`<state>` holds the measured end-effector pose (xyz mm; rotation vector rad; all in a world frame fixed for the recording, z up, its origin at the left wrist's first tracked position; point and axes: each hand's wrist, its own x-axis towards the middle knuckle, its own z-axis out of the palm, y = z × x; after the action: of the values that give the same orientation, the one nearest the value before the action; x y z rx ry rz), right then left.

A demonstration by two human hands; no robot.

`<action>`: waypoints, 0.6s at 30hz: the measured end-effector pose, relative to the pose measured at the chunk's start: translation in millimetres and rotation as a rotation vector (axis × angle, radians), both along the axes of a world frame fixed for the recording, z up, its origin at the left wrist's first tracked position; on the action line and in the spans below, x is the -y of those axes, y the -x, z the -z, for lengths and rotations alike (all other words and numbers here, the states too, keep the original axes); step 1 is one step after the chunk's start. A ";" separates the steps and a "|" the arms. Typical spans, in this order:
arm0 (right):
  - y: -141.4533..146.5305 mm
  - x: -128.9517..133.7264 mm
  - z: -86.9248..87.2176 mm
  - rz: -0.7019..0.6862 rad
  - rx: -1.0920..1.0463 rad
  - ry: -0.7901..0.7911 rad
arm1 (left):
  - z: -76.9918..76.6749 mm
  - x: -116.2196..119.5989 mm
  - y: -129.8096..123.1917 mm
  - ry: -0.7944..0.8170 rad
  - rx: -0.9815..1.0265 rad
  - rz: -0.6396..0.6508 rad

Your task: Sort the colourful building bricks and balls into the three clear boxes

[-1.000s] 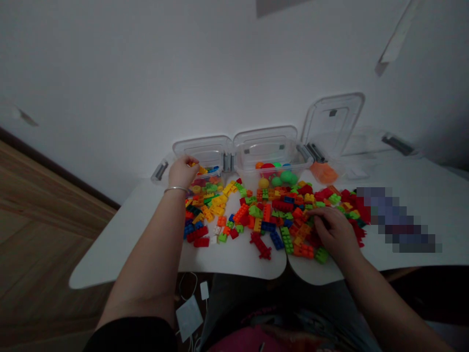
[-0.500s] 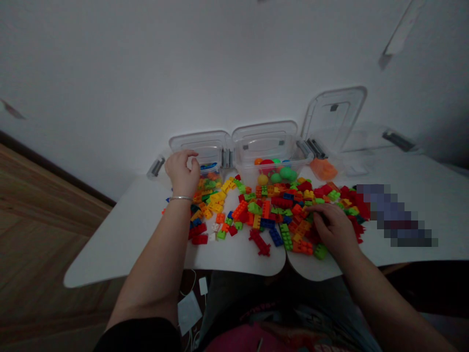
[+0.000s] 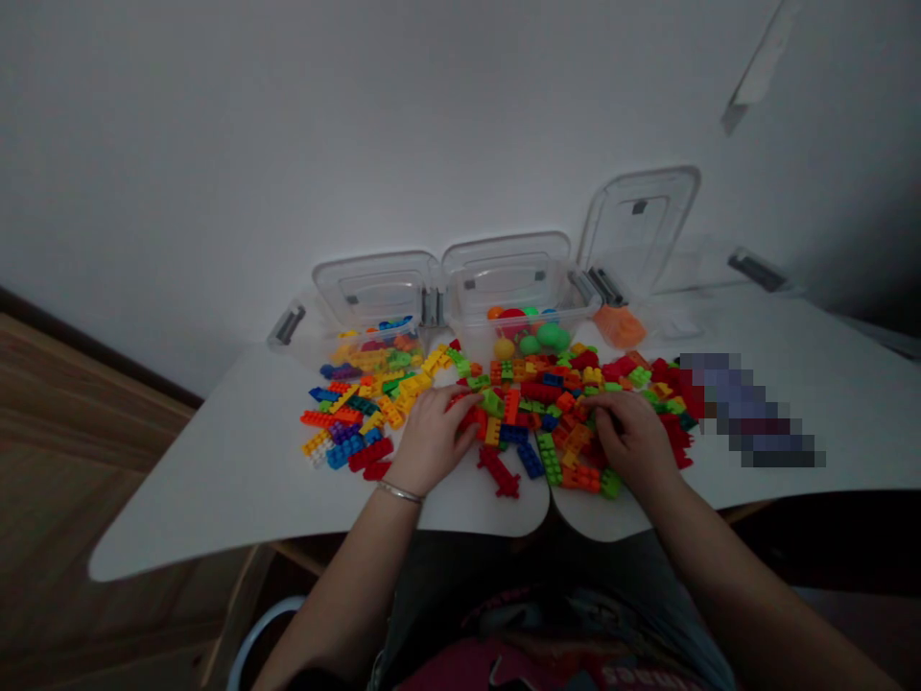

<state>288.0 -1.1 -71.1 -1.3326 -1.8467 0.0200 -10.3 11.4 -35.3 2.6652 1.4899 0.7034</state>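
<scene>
My left hand (image 3: 433, 440), with a bracelet at its wrist, reaches into the middle of a pile of toy building bricks. Its fingers and thumb are apart, beside a light green brick (image 3: 492, 401). On the right of the pile, my right hand (image 3: 635, 440) has forefinger and thumb spread among orange and red bricks; its other fingers are curled and partly hidden. Between the hands lie an orange brick (image 3: 511, 407), a dark blue brick (image 3: 531, 460) and a red axle-like piece (image 3: 499, 472). No brick shows clearly gripped in either hand.
Behind the pile stand clear plastic boxes with raised lids: a left box (image 3: 338, 331) holding bricks, a middle box (image 3: 460, 317) holding coloured balls, and a right box (image 3: 691, 288). An orange piece (image 3: 620, 327) lies near the right box. The white table (image 3: 216, 461) has a notched front edge.
My left hand has come from above the left box, right and toward me, down to the bricks. My right hand stays at the pile's right side. The view has shifted slightly.
</scene>
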 end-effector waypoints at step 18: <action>-6.2 8.4 -2.5 0.102 -0.069 -0.055 | 8.1 -3.6 7.8 -0.172 -0.016 -0.262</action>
<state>294.2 -9.5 -68.6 -1.3700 -1.7081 -0.0375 -18.1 15.1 -43.4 2.6235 1.8885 0.8615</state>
